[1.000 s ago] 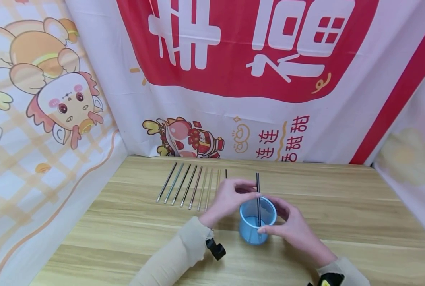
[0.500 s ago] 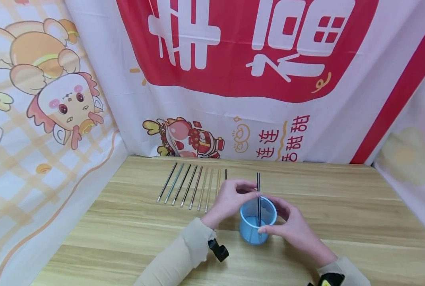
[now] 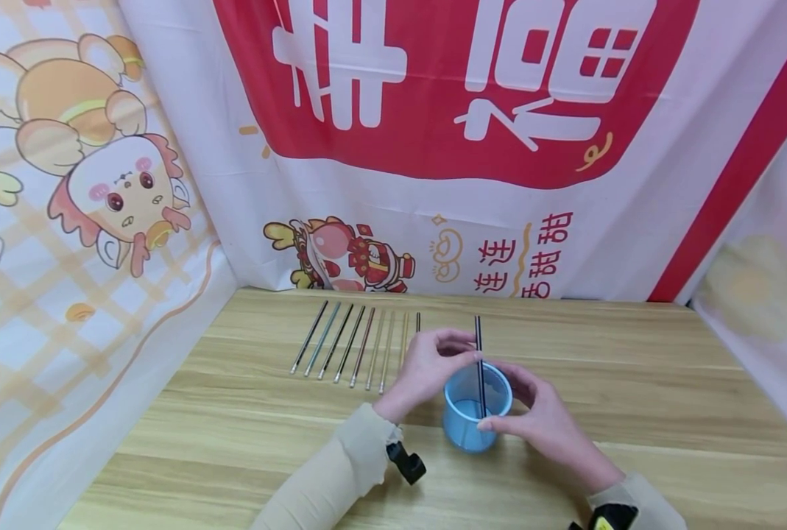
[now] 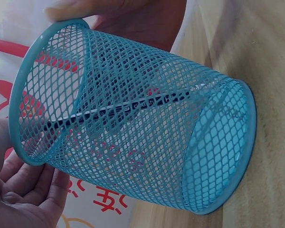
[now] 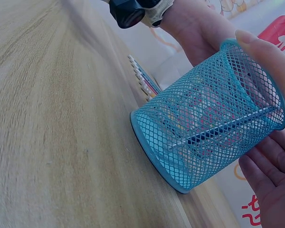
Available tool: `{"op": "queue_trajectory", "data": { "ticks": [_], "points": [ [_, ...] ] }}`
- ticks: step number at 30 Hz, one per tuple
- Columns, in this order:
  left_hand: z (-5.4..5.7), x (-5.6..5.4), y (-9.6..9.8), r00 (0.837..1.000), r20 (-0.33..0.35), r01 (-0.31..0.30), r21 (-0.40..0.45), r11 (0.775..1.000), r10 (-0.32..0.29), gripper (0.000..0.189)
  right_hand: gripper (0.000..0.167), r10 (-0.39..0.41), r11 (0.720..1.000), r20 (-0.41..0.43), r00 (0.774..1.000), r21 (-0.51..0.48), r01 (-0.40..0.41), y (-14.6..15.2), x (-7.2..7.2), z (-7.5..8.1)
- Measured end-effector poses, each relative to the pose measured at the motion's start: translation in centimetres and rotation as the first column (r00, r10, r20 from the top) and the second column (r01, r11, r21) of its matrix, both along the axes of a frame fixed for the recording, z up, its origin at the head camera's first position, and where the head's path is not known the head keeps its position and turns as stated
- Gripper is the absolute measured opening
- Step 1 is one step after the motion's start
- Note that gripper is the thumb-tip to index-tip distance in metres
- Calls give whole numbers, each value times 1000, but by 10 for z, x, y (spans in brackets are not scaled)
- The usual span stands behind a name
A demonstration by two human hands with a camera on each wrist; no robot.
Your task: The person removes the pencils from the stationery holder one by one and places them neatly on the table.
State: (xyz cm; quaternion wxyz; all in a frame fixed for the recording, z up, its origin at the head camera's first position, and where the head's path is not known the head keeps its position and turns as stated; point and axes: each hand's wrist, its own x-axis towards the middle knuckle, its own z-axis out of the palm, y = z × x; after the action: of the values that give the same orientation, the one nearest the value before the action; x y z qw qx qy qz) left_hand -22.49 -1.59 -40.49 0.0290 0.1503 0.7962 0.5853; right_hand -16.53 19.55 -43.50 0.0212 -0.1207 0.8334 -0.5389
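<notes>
A light-blue mesh pen cup (image 3: pixel 462 433) stands upright on the table. My right hand (image 3: pixel 548 423) holds it at the rim, thumb on the near side and fingers on the far side. With my left hand (image 3: pixel 429 362) I pinch a dark pencil (image 3: pixel 478 338) over the cup's mouth. The pencil's lower part is inside the cup, and the right wrist view shows this pencil (image 5: pixel 218 129) through the mesh, light-coloured end toward the base. In the left wrist view, fingers of my left hand (image 4: pixel 31 192) lie beside the cup's rim.
Several pencils (image 3: pixel 347 346) lie in a slanted row on the wooden table (image 3: pixel 234 434), left of the cup. One dark pencil (image 3: pixel 418 321) is mostly hidden behind my left hand. Printed cloth (image 3: pixel 201 162) hangs at the back and sides.
The pencil in my left hand has tilted slightly, its lower part moving a little right inside the cup. Both hands and the cup have stayed nearly in place.
</notes>
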Motion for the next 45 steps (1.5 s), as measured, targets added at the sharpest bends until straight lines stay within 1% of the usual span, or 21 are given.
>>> {"op": "queue_trajectory", "data": {
  "ticks": [8,13,21,26,32,35,40,43,45],
  "points": [
    [6,0,-2,1000,16,-15,53,998,14,25,83,6,1000,-19,1000,-17,-7,0,-1,0],
    [11,0,-4,1000,15,-15,86,996,14,26,82,6,1000,-23,1000,-22,-6,1,-2,0],
    [17,-3,-8,999,-27,-17,153,988,21,27,82,16,999,-52,999,-33,-18,1,-2,-3],
    [20,-4,-15,998,-48,-22,173,985,30,29,83,14,999,-39,999,-29,-15,1,-1,-2],
    [29,-5,-23,996,-69,-38,242,970,56,28,83,10,1000,-13,1000,-24,-10,1,0,-1],
    [35,-5,-27,994,-75,-52,261,964,74,27,82,7,1000,-13,1000,-25,-7,1,0,-1],
    [40,-7,-34,991,-74,-82,297,951,109,27,83,-4,1000,-12,1000,-15,4,0,0,-2],
    [44,-8,-39,986,-85,-107,330,938,143,26,83,-6,1000,-5,1000,-9,6,0,0,-2],
    [47,-9,-42,983,-84,-123,368,922,164,26,83,-8,1000,-1,1000,-11,8,0,0,-1]
  ]
}}
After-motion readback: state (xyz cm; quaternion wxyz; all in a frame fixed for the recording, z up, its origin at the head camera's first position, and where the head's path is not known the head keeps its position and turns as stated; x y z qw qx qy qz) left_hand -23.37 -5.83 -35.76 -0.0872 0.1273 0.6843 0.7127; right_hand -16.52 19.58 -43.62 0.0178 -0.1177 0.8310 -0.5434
